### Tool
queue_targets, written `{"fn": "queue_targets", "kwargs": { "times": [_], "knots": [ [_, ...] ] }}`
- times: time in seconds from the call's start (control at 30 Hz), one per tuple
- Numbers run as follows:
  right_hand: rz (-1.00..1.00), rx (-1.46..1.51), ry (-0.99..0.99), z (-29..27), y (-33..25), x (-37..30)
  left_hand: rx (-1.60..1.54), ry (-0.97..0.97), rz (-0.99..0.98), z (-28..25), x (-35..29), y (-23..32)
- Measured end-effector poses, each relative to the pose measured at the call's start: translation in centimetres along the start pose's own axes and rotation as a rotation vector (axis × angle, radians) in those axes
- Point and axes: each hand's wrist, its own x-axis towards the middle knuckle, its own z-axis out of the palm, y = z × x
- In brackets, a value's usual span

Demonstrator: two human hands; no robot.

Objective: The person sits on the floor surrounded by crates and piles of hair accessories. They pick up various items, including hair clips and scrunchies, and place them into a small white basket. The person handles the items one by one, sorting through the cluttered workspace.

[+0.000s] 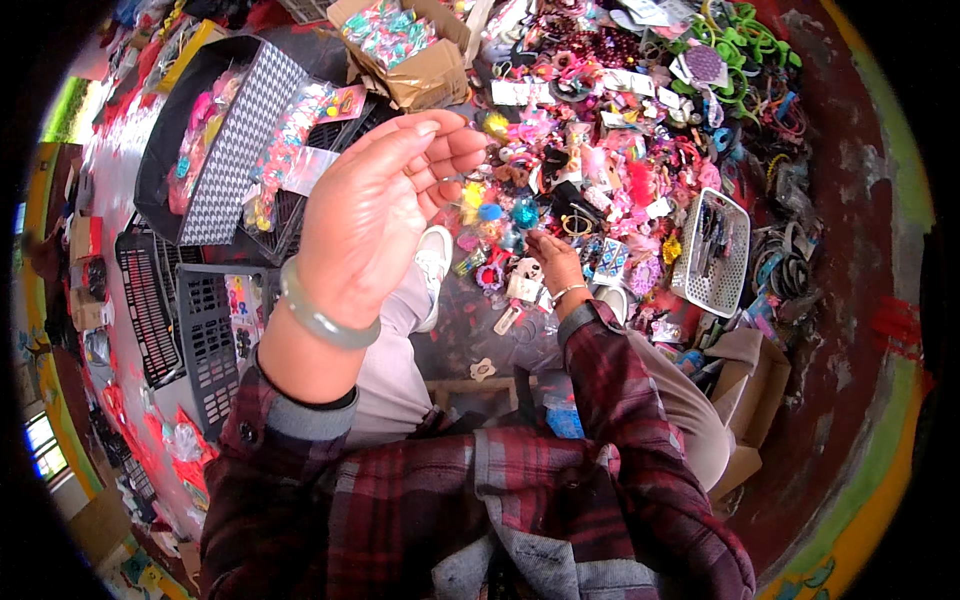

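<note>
My left hand is raised close to the camera, a pale bangle round its wrist. Its fingers curl loosely, apart from the thumb, and nothing shows in the palm. Lower down, my right hand reaches to the near edge of a big heap of hair accessories on the floor. Its fingers are drawn together beside a white animal-faced item; what they pinch, if anything, is too small to make out. Nearby are a teal pompom, a gold hoop and a blue patterned card.
A white perforated basket stands right of the heap, above an opened cardboard box. At the back is a carton of bagged items. On the left are a houndstooth-sided bin and dark plastic crates. A flower-shaped piece lies between my legs.
</note>
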Motion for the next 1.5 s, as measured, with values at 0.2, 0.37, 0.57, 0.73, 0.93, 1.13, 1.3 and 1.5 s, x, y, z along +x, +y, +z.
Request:
{"fn": "queue_targets", "kwargs": {
  "times": [0.2, 0.37, 0.57, 0.73, 0.93, 1.13, 1.3, 1.5],
  "knots": [
    [-0.048, 0.372, -0.245, 5.0, -8.9, -4.5, 0.051, 0.022, -0.040, 0.0, 1.8, -2.0],
    [-0.186, 0.423, -0.557, 10.3, -15.3, -8.8, 0.247, 0.036, -0.126, -0.2, 1.3, -2.2],
    [-0.197, 0.173, -0.533, 12.1, -19.3, -13.8, 0.196, -0.389, -0.210, 1.9, 0.9, -2.3],
    [-0.189, 0.005, -0.435, 13.0, -23.4, -18.1, 0.099, -0.432, -0.206, 3.6, 0.7, -3.1],
    [-0.243, -0.222, -0.265, 13.2, -26.5, -20.5, 0.198, -0.516, -0.213, 4.5, 0.8, -4.2],
    [-0.195, -0.514, -0.295, 13.6, -26.6, -19.9, 0.515, -0.663, -0.196, 5.0, 0.9, -5.3],
    [-0.282, -0.203, -0.245, 12.0, -26.9, -18.9, 0.410, -0.498, -0.122, 5.7, 1.2, -5.0],
    [-0.490, -0.160, -0.418, 11.0, -26.9, -19.3, 0.589, -0.575, 0.249, 6.0, 1.2, -5.2]
  ]
}}
